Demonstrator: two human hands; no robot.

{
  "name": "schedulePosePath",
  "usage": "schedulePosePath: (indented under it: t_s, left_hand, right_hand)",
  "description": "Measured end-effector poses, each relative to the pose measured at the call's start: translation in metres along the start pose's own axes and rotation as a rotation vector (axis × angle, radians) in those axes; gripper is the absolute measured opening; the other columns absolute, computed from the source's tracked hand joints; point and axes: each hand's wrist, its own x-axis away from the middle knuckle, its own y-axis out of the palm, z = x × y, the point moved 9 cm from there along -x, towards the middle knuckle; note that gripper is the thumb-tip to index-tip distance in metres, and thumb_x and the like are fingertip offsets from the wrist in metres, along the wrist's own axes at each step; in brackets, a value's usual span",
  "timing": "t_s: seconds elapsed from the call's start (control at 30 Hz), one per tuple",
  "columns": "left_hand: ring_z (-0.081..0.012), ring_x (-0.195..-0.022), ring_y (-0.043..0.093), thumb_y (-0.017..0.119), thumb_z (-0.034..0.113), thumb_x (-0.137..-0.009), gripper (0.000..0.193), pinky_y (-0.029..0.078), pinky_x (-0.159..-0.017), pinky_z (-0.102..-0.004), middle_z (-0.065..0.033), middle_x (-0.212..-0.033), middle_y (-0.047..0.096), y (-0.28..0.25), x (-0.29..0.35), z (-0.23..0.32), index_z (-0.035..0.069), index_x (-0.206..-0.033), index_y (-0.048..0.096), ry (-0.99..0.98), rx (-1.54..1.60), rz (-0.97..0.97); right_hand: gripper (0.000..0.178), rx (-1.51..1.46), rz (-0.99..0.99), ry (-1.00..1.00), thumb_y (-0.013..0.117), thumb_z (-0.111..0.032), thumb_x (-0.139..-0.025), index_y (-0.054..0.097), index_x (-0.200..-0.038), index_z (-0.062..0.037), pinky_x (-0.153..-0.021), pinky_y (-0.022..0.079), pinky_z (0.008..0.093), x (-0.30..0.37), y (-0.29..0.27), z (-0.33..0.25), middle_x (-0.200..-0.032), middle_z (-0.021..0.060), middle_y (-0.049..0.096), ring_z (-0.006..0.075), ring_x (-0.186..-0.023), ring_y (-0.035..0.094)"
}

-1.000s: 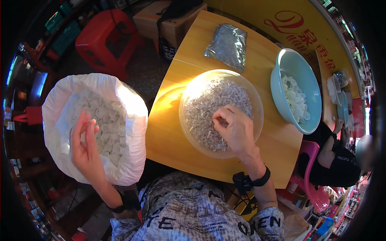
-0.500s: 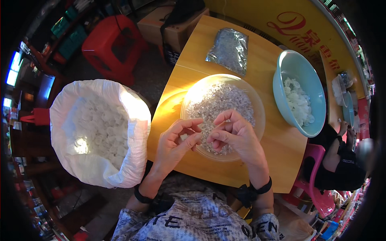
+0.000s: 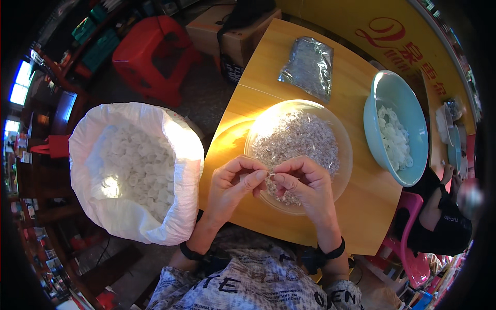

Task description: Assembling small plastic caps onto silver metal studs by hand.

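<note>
My left hand and my right hand meet fingertip to fingertip over the near edge of a round, shallow bowl. Thumb and forefinger are pinched on each side. Whatever lies between the tips is too small and too hidden to name. Something whitish shows within the curled fingers of the left hand. A heap of small, clear plastic pieces fills the bowl beneath the hands.
A white woven sack of translucent white plastic pieces stands at the left. Toward the right is a light-blue basin with similar pieces. A silvery clear bag lies at the wooden table's far side. Another person sits beyond.
My right hand has lowered slightly and its fingertips have come together with the left hand's, closing the gap between them. The whole view has shifted a little.
</note>
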Motion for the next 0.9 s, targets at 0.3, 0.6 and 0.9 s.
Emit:
schedulePosePath:
  t_s: [0.3, 0.6, 0.9]
  left_hand:
    - [-0.0063, -0.069, 0.056, 0.06, 0.009, -0.089, 0.01, 0.045, -0.061, -0.0185, -0.0021, -0.079, 0.061, -0.006, -0.002, -0.005, 0.001, -0.094, 0.061, -0.014, 0.105, 0.018]
    - [-0.0104, -0.084, 0.057, 0.056, 0.006, -0.09, 0.017, 0.046, -0.073, -0.0236, -0.006, -0.094, 0.059, -0.009, -0.003, -0.005, 0.001, -0.106, 0.055, -0.06, 0.202, -0.013]
    - [-0.0218, -0.113, 0.052, 0.051, -0.001, -0.09, 0.031, 0.041, -0.099, -0.0334, -0.015, -0.12, 0.049, -0.007, -0.007, 0.008, 0.001, -0.119, 0.039, 0.124, -0.028, -0.026]
  right_hand:
    - [0.012, 0.132, 0.133, -0.131, 0.066, -0.005, -0.083, 0.065, -0.094, -0.0007, -0.062, 0.05, 0.0181, 0.0, 0.01, -0.007, -0.085, 0.0035, 0.066, 0.0067, -0.069, 0.06]
    - [0.011, 0.017, 0.187, -0.091, 0.062, -0.006, -0.087, 0.062, -0.096, 0.001, -0.064, 0.049, 0.0187, -0.004, 0.008, 0.004, -0.088, 0.0052, 0.065, 0.0069, -0.07, 0.058]
    - [0.011, 0.071, 0.106, -0.285, 0.056, -0.002, -0.09, 0.055, -0.101, 0.0003, -0.073, 0.048, 0.0195, 0.001, 0.026, -0.013, -0.108, 0.0109, 0.061, 0.0082, -0.09, 0.057]
